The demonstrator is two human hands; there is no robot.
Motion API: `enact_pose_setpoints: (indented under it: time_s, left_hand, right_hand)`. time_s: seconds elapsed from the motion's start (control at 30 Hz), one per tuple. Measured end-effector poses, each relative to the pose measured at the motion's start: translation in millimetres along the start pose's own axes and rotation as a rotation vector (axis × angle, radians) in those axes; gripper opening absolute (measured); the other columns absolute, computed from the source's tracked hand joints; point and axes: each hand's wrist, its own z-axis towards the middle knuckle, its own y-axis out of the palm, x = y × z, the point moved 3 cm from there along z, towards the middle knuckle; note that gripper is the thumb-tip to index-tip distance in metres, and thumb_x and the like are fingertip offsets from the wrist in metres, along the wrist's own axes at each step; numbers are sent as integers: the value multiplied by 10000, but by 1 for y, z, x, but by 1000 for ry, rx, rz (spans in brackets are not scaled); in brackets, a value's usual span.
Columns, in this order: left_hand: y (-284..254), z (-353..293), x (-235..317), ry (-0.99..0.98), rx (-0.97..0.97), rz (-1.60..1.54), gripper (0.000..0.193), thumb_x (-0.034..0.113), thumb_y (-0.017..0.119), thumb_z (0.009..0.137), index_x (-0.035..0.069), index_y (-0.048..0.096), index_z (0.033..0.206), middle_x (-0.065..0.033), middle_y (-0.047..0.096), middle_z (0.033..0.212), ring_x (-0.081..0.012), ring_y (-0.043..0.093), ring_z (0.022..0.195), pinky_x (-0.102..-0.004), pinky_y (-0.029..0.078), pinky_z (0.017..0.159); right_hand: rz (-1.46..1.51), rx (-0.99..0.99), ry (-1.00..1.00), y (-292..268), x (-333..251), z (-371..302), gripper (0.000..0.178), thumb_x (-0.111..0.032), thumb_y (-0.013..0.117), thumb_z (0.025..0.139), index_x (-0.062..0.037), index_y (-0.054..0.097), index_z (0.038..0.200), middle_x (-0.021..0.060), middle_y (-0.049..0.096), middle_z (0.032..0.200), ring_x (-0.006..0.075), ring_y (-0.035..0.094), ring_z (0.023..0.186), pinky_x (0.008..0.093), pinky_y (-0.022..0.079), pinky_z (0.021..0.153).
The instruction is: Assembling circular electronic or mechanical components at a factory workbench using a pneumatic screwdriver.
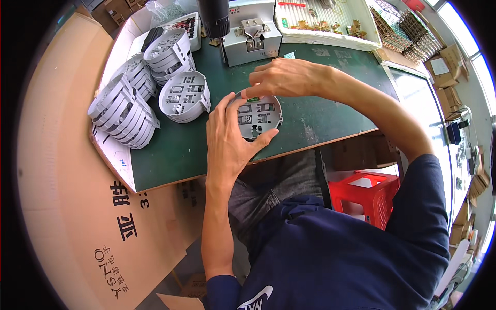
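One gray housing (264, 114) lies flat, left hand (227, 138) clasping its left rim with spread fingers, apparently for steadiness; right hand (283, 77), fingers narrowed, overhangs its far-edge green part (253, 99), grip unclear.

Light and Picture Quality: Bright Centre, Distorted Rim

Strong light enters through windows (461, 27) at upper right; panes overexposed, blue fringing along the outer edge. Table (320, 124) well lit, with faint sheen. Deep shadow beneath it. Fisheye curvature bends the cardboard (57, 129) at left; corners fall to black. Far-right background appears soft.
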Motion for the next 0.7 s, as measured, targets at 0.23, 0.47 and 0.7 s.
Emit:
enact_pose_setpoints:
  time_s: [0.23, 0.47, 0.7]
  left_hand:
    - [2, -3, -5, 15, 30, -43, 950, 539, 885, 726, 10, 479, 1402, -203, 537, 1411, -379, 528, 1254, -498, 432, 1067]
    - [-12, -6, 4, 49, 178, -187, 666, 378, 801, 899, 8, 565, 1400, -180, 547, 1439, -369, 512, 1318, -471, 425, 1102]
    - [-6, -16, 3, -42, 171, -126, 588, 370, 804, 888, 48, 625, 1346, -178, 560, 1431, -367, 517, 1322, -479, 432, 1098]
  right_hand:
    - [34, 272, -90, -20, -1, -15, 442, -92, 664, 905, -68, 612, 1344, 108, 692, 1005, 274, 696, 961, 389, 615, 785]
    - [1109, 473, 426, 4, -31, -41, 411, -148, 643, 1018, 31, 574, 1381, 141, 733, 1119, 185, 722, 992, 333, 588, 911]
    - [1869, 463, 477, 13, -17, -39, 509, -305, 568, 1076, 55, 513, 1432, 95, 695, 1092, 149, 681, 956, 328, 595, 894]
